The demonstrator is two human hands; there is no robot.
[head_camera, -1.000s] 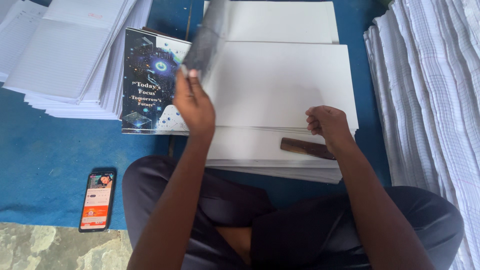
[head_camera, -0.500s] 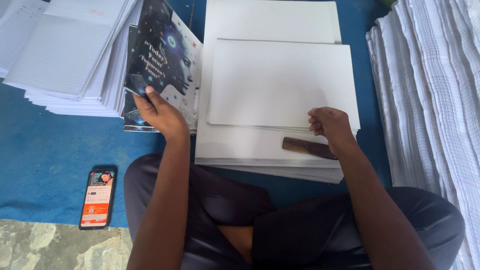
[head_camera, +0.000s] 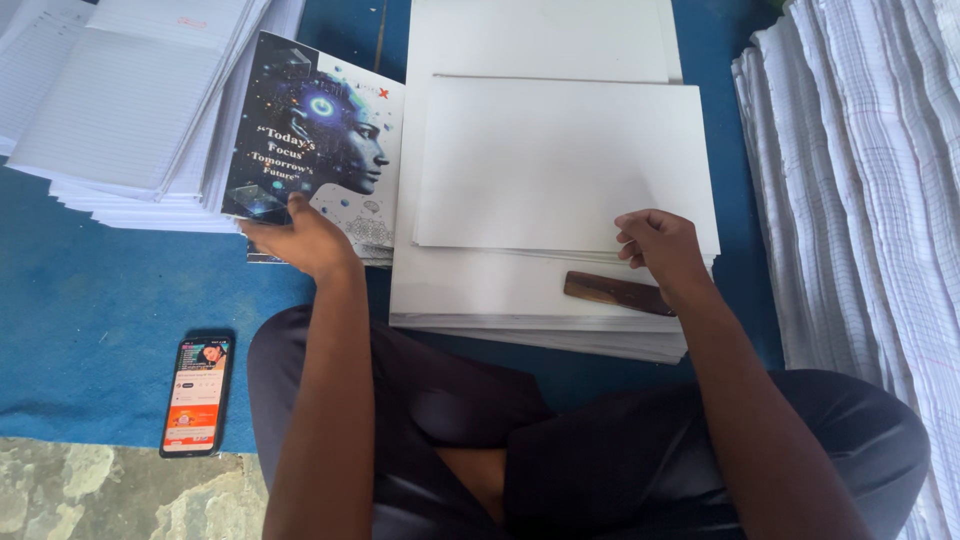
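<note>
- A dark printed cover (head_camera: pixel 310 150) is gripped at its lower edge by the left hand (head_camera: pixel 300 238); the fingers are hidden underneath.
- The white sheet stack (head_camera: pixel 560 170), cut off above, is pressed by the curled right hand (head_camera: pixel 660 250).
- A wooden tool (head_camera: pixel 612 292) is partly hidden by that wrist; whether it is held cannot be told.

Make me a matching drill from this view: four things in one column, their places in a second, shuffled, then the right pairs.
Things:
1. printed cover
2. wooden stick
3. phone
4. lined sheets

Places:
A. on the blue mat by the person's knee
B. stacked along the right edge
C. held at its lower edge by the left hand
D. on the white stack, against the right hand

Pairs: 1-C, 2-D, 3-A, 4-B
</note>
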